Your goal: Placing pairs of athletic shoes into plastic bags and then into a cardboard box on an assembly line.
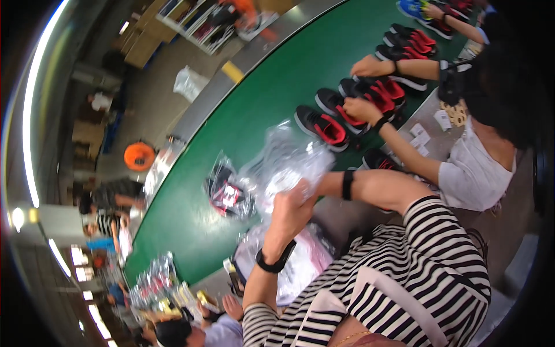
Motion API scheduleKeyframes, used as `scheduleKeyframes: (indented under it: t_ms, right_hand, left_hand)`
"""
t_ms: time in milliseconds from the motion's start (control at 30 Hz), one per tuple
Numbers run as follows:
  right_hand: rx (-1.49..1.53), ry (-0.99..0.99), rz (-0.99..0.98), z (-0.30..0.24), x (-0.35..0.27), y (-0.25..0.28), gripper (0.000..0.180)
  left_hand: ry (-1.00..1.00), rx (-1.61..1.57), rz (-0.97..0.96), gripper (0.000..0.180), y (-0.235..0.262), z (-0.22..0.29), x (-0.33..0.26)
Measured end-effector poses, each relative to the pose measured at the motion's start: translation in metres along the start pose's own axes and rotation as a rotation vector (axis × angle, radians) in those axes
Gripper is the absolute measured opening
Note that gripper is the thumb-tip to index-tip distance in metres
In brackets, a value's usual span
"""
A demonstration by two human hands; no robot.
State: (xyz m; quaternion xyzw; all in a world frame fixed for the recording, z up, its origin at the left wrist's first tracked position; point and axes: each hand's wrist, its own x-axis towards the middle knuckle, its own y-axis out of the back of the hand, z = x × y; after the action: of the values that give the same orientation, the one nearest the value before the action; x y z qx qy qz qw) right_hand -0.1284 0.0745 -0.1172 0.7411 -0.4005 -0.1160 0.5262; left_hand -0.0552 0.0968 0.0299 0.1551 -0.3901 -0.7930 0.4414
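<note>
In front of my chest, a crumpled clear plastic bag (289, 165) is raised above the belt, blurred by motion. My left hand (288, 213), with a black band at its wrist, is closed around the plastic. Close against it, my right hand (325, 185) meets the same bag; its fingers are hidden behind the left hand and the plastic. Just left of the bag, a dark shoe in clear plastic (230, 194) with red and white parts lies on the green belt (191, 214). Beneath my forearms is a pile of clear plastic and pinkish white material (303, 263).
On my right, a co-worker's hands (363, 110) touch black and red shoes (321, 127) lined up on the belt. White tags (419, 136) lie on the grey side table. Bagged goods (156, 280) sit farther left, near another person (217, 332). A yellow block (232, 72) marks the far edge.
</note>
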Motion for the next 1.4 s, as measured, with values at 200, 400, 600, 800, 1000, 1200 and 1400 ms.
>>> scheduleKeyframes:
  t_ms: [200, 400, 600, 800, 1000, 1200, 1400]
  right_hand:
    - [-0.063, -0.197, 0.062, 0.013, 0.091, -0.027, 0.02]
    - [0.356, -0.399, -0.26, 0.015, 0.04, 0.004, 0.037]
    - [1.163, -0.646, -0.091, 0.03, -0.017, 0.033, 0.06]
    - [1.164, -0.485, -0.021, 0.002, -0.017, 0.09, 0.038]
    - [0.166, -0.799, 0.289, 0.049, -0.061, 0.094, 0.026]
    - [-0.106, -0.091, 0.587, -0.016, -0.03, 0.117, 0.037]
    - [0.013, -0.402, -0.085, 0.024, -0.033, 0.045, 0.025]
  left_hand:
    - [0.148, -0.062, 0.212, 0.02, 0.024, -0.046, 0.027]
    - [0.448, -0.686, 0.593, 0.013, 0.038, -0.1, 0.024]
    - [0.498, -1.031, 0.62, 0.012, 0.013, -0.111, 0.03]
    - [0.428, -0.962, 0.464, 0.007, -0.012, -0.085, 0.03]
    - [0.408, -0.838, 0.602, 0.013, 0.026, -0.085, 0.006]
    - [0.416, -0.561, 0.744, 0.014, 0.009, -0.06, 0.009]
    - [0.378, -0.605, 0.47, 0.006, 0.024, -0.022, 0.001]
